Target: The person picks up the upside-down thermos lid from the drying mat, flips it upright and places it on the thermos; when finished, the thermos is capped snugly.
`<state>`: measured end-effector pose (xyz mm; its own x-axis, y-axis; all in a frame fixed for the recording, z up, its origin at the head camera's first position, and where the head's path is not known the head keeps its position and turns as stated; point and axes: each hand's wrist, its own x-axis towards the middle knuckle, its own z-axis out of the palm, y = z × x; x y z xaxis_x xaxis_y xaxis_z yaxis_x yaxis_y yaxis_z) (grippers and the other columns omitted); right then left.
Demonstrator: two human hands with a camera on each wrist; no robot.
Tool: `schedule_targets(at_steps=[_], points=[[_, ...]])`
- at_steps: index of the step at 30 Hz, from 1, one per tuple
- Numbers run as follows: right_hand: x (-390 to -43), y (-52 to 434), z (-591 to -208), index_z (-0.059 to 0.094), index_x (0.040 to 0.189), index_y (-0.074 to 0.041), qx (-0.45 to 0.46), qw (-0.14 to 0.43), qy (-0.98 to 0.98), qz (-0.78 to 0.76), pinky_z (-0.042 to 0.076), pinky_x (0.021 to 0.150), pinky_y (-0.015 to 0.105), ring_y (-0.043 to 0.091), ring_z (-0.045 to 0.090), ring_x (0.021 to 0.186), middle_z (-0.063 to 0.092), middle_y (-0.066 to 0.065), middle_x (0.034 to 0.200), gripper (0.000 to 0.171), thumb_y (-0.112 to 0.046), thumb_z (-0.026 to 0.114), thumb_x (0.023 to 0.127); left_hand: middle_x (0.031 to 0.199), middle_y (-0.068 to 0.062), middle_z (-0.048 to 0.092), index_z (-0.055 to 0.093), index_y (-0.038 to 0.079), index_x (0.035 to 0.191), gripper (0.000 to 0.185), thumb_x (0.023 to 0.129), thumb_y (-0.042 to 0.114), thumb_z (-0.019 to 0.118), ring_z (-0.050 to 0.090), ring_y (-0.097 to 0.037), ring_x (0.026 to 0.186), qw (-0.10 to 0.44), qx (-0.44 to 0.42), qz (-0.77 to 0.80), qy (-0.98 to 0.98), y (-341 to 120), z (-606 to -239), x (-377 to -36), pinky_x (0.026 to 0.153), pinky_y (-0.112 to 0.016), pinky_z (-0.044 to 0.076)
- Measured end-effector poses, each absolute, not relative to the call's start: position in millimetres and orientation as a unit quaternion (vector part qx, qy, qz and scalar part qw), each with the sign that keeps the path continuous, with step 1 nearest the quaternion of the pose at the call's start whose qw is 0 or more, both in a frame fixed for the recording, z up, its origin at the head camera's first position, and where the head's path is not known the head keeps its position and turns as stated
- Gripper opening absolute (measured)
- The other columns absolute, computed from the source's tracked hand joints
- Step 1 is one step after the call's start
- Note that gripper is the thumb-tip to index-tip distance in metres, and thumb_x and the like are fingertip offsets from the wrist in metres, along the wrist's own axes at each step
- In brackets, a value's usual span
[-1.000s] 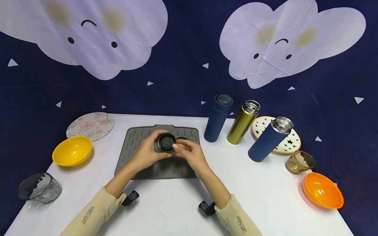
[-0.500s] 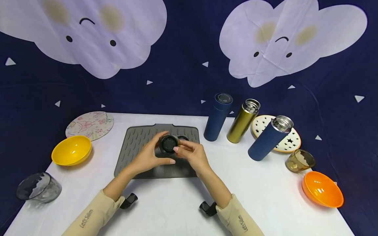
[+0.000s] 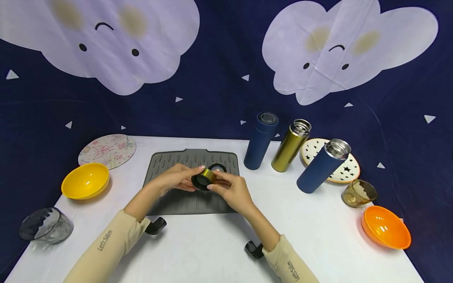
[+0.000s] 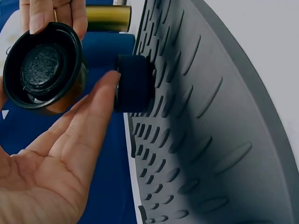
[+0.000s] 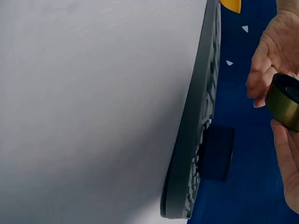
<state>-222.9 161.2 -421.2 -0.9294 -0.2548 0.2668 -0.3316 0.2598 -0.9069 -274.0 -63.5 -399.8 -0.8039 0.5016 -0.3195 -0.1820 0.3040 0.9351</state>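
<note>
In the head view my right hand point(image 3: 231, 190) pinches a gold bottle lid point(image 3: 209, 176) over the grey drying mat point(image 3: 166, 204). The lid is tilted, its hollow black inside facing down and left. My left hand point(image 3: 177, 179) is beside it, thumb tip right at the lid's upper rim. In the left wrist view, the left fingers point(image 4: 88, 126) are fairly straight beside the lid, while the right fingertips hold its far rim. Behind the hands, a navy bottle lid point(image 4: 133, 84) rests on the mat, partly hidden in the head view.
At the back right stand a closed navy bottle point(image 3: 261, 141), a lidless gold bottle point(image 3: 288, 151) and a lidless navy bottle point(image 3: 318, 171). A star-patterned plate point(image 3: 348, 171), amber glass point(image 3: 354, 196) and orange bowl point(image 3: 385, 228) sit right; a yellow bowl point(image 3: 86, 181) and grey glass point(image 3: 58, 228) left.
The lid has turned from facing the camera to tilting down, so its gold side shows. My left hand has loosened from around it and its fingers have shifted; more of the navy lid shows.
</note>
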Motion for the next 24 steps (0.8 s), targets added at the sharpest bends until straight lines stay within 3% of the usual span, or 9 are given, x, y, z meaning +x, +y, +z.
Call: schedule_targets(at_steps=[6, 15, 19, 24], points=[[-223.0, 162.0, -424.1, 0.066, 0.126, 0.0, 0.21, 0.051, -0.806, 0.551, 0.057, 0.088, 0.029, 0.029, 0.071, 0.105, 0.068, 0.018, 0.123, 0.044, -0.006, 0.078, 0.084, 0.097, -0.018, 0.075, 0.066, -0.009, 0.117, 0.058, 0.097, 0.045, 0.06, 0.074, -0.032, 0.094, 0.321, 0.109, 0.595, 0.728, -60.5, -399.3, -272.7, 0.087, -0.046, 0.057], [-221.7, 164.1, -425.2, 0.068, 0.125, -0.002, 0.246, 0.063, -0.805, 0.536, 0.057, 0.089, 0.038, 0.029, 0.07, 0.106, 0.07, 0.016, 0.121, 0.043, -0.009, 0.078, 0.083, 0.118, -0.02, 0.069, 0.06, -0.012, 0.124, 0.052, 0.094, 0.03, 0.067, 0.072, -0.031, 0.102, 0.346, 0.129, 0.617, 0.695, -60.8, -404.4, -271.6, 0.095, -0.049, 0.054], [-221.1, 165.5, -423.1, 0.068, 0.126, -0.007, 0.246, 0.064, -0.822, 0.509, 0.057, 0.09, 0.043, 0.026, 0.07, 0.108, 0.07, 0.013, 0.122, 0.046, -0.012, 0.08, 0.082, 0.12, -0.021, 0.067, 0.053, -0.013, 0.131, 0.057, 0.09, 0.023, 0.072, 0.07, -0.028, 0.103, 0.323, 0.142, 0.617, 0.704, -60.8, -403.5, -268.8, 0.097, -0.045, 0.053], [-222.2, 168.7, -418.8, 0.062, 0.136, -0.011, 0.233, 0.051, -0.812, 0.532, 0.052, 0.099, 0.035, 0.026, 0.066, 0.115, 0.065, 0.011, 0.132, 0.057, -0.011, 0.081, 0.082, 0.127, -0.018, 0.06, 0.048, -0.003, 0.137, 0.067, 0.081, 0.016, 0.081, 0.063, -0.025, 0.111, 0.251, 0.168, 0.608, 0.735, -56.5, -398.8, -263.2, 0.099, -0.04, 0.052]])
